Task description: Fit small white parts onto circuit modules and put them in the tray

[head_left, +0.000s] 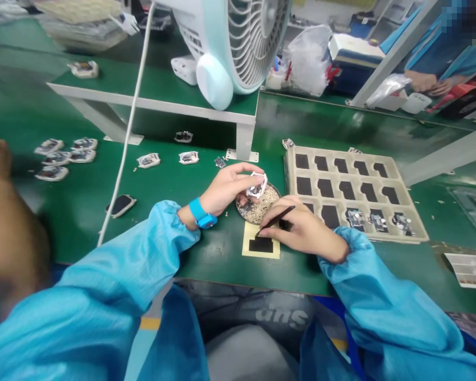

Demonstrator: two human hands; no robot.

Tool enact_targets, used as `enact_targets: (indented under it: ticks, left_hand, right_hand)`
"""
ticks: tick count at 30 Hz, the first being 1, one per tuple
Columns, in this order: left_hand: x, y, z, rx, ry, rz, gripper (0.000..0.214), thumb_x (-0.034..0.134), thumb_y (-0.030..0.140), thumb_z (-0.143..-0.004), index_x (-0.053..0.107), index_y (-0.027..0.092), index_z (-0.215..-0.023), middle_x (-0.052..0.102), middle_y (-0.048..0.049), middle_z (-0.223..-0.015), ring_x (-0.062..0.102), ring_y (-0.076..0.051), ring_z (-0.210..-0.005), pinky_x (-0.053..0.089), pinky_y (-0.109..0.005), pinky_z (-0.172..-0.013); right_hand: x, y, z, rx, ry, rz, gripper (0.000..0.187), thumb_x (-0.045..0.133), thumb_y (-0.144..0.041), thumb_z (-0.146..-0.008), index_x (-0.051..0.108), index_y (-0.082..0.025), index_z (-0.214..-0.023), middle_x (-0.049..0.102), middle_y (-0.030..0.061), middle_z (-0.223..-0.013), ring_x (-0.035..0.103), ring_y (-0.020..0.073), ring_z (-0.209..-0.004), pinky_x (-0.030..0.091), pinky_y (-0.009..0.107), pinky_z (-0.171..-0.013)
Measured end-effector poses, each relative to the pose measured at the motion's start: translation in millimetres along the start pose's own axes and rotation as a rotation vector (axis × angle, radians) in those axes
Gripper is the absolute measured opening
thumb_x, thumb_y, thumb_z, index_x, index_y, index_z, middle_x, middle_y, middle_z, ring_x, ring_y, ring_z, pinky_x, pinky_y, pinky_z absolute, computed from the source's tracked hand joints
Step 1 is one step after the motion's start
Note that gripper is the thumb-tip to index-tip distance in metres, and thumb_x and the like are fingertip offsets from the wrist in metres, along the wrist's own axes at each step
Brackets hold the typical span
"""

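My left hand (232, 185) grips a small white watch-like casing (257, 185) with parts inside, held above a round dish (270, 200) of small pale bits. Black tweezers (277, 219) are pinched in my right hand (297, 225), their tip pointing down and left. Below that tip lies a yellow paper sheet (246, 246) bearing a black cut-out piece (262, 245). Whether the tweezers touch the sheet I cannot tell. My right palm partly covers the dish's edge and a dark object beside it.
A pale compartment tray (414, 211) with black pads and several small assemblies stands at right. More white casings (59, 157) lie at left, near a white cable (130, 121). A fan (238, 47) stands on a raised shelf (143, 84). Another person's arm (16, 222) is at far left.
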State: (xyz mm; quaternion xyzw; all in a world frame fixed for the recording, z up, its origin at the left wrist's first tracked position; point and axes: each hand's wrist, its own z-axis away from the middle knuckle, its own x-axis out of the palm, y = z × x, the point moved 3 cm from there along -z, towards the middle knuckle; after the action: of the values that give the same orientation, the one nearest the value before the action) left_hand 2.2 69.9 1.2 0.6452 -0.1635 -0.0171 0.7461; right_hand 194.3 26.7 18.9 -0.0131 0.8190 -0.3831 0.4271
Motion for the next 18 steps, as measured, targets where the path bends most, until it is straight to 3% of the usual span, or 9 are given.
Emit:
enact_targets:
  ticks: [5, 14, 16, 18]
  left_hand:
    - [5.8, -2, 2, 0.015, -0.05, -0.002, 0.041, 0.086, 0.036, -0.077, 0.064, 0.015, -0.104, 0.073, -0.0046, -0.07, 0.068, -0.015, -0.051, 0.046, -0.017, -0.039]
    - [8.0, -6, 5, 0.065, -0.011, -0.075, 0.037, 0.084, 0.035, -0.08, 0.067, 0.014, -0.106, 0.073, -0.0027, -0.071, 0.062, -0.01, -0.049, 0.047, -0.016, -0.042]
    - [9.3, -8, 7, 0.059, 0.007, -0.099, 0.036, 0.083, 0.034, -0.08, 0.068, 0.014, -0.105, 0.074, -0.0037, -0.072, 0.062, -0.01, -0.049, 0.045, -0.016, -0.041]
    - [10.8, -9, 8, 0.049, 0.041, -0.116, 0.034, 0.083, 0.033, -0.08, 0.069, 0.014, -0.104, 0.074, -0.0045, -0.072, 0.061, -0.011, -0.048, 0.043, -0.016, -0.039]
  right_hand:
    - [1, 0, 0, 0.011, 0.008, 0.043, 0.015, 0.077, -0.032, -0.09, 0.071, -0.023, -0.1, 0.077, 0.0014, -0.097, 0.069, 0.0198, -0.097, 0.045, 0.039, -0.094]
    - [-1, 0, 0, 0.017, 0.005, -0.037, 0.011, 0.078, -0.029, -0.088, 0.073, -0.024, -0.096, 0.076, 0.0015, -0.094, 0.07, 0.02, -0.095, 0.047, 0.042, -0.097]
    - [-8, 0, 0, 0.019, 0.078, -0.147, 0.007, 0.077, -0.027, -0.089, 0.072, -0.023, -0.093, 0.076, 0.0028, -0.091, 0.07, 0.0207, -0.091, 0.051, 0.043, -0.092]
    - [-19, 2, 1, 0.018, 0.248, -0.229, 0.005, 0.075, -0.025, -0.09, 0.071, -0.024, -0.092, 0.076, 0.004, -0.088, 0.071, 0.0219, -0.089, 0.055, 0.043, -0.086]
